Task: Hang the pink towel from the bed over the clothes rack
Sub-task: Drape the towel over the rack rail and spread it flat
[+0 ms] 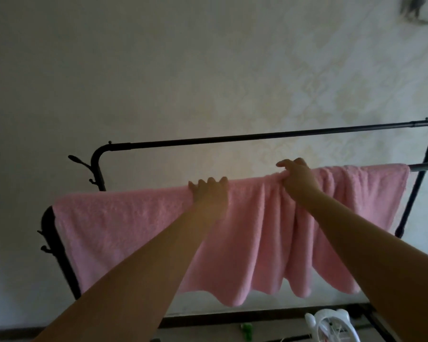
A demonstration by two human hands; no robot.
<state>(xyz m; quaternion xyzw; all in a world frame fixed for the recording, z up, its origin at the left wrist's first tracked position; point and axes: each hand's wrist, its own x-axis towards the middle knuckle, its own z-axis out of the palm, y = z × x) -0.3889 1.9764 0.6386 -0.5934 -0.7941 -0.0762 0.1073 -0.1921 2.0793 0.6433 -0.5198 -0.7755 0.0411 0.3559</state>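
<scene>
Pink towel (134, 230) draped over near rail of black clothes rack (257, 137), hanging down front side, bunched in folds toward the middle and right. Left hand (209, 193) on towel's top edge at the rail, fingers curled over it, gripping cloth. Right hand (297, 178) further right, pinching a gathered fold of towel at the rail, index finger sticking out. Far rail bare, parallel behind. White fan-like object (329, 327) on floor below right, small green item (320, 330) beside it. Pale patterned wall (208, 70) behind.
</scene>
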